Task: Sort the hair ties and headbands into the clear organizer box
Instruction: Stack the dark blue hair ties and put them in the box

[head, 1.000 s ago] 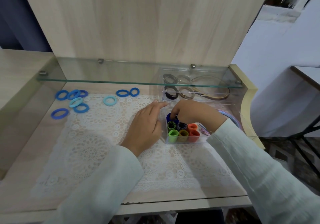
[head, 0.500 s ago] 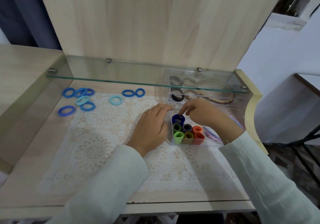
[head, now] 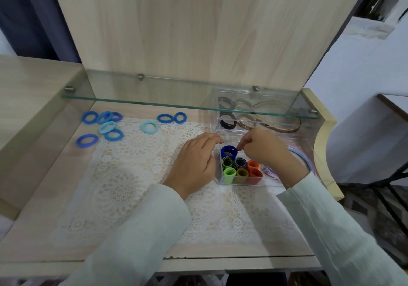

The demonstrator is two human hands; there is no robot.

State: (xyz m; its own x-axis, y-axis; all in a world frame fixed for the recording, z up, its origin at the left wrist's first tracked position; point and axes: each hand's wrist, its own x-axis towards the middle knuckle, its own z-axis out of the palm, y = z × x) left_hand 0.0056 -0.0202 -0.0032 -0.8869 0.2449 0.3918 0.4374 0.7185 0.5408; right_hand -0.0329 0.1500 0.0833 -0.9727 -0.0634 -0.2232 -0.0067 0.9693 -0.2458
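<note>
Head view. Saw the clear organizer box [head: 265, 183] standing at the right of the table [head: 39, 175], with its far end under a glass shelf [head: 154, 93] and its near end on a white lace mat [head: 132, 186].

Found the left hand [head: 194, 164] palm down on the mat, with fingers straight and loosely together, grip wide and holding nothing, fingertips up against the box's left wall.

Found the right hand [head: 265, 151] over the box with fingers curled, the thumb and forefinger drawn narrow at the far right edge of a dark blue roll of hair ties [head: 228, 152]. Could not tell a true hold from a mere touch in that grip.

Saw that dark blue roll at the far end of the near left compartment. Counted nearer in the same compartment a dark green roll [head: 227, 162], a grey roll [head: 240, 163], a bright green roll [head: 229, 174], an olive roll [head: 242, 174] and orange rolls [head: 254, 171], all packed touching.

Made out dark headbands [head: 227, 123] and brown headbands [head: 284, 130] in the far compartment, and lilac and blue headbands [head: 303, 158] curving along the right side, partly hidden by the right wrist.

Noted loose blue hair ties [head: 87, 140] clustered at the far left of the table, well apart from the box, a light blue tie [head: 149, 127] alone on the mat, and two more blue ties [head: 165, 118] side by side just beyond it.
</note>
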